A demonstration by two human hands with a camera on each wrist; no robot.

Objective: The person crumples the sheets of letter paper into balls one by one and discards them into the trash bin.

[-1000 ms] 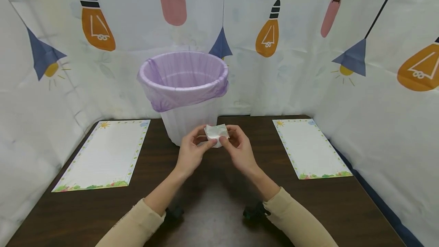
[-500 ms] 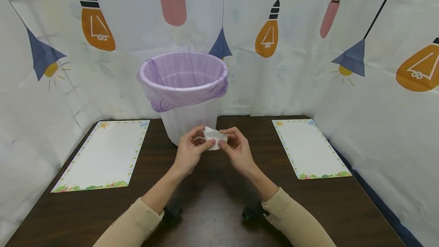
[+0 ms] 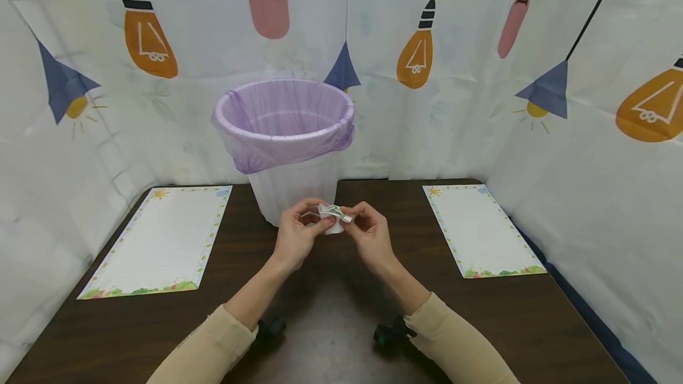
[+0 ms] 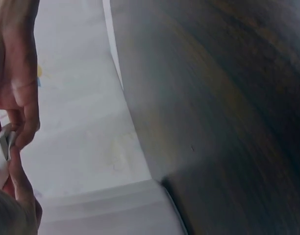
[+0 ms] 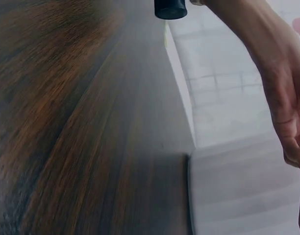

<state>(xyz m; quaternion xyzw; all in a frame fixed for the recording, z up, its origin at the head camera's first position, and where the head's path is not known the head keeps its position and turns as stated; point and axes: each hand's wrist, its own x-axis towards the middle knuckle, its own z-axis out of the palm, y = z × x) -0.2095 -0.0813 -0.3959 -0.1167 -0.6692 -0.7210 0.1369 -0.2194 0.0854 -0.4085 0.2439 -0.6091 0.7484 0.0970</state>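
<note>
Two hands work together on one small white piece point(image 3: 334, 214), thin and looking like folded paper or a packet, and the step in hand seems to be handling it by its edges, perhaps folding or opening it; which of these, I cannot tell. The next move, in my judgement, calls for a light, even pinch from both sides, so that the piece neither slips nor tears by accident. The left hand point(image 3: 294, 234) pinches its left side and the right hand point(image 3: 373, 237) pinches its right side, both with bent fingers; the thumbs are on the side nearer to the person, and the forefingers reach toward its upper edge. A shiny, creased strip shows at the top, while a white part hangs below, between the thumbs. The left wrist view also shows the piece between fingers; in the right wrist view it is not visible. The piece is held above the table point(image 3: 325, 313), before the bin point(image 3: 293, 185).
</note>
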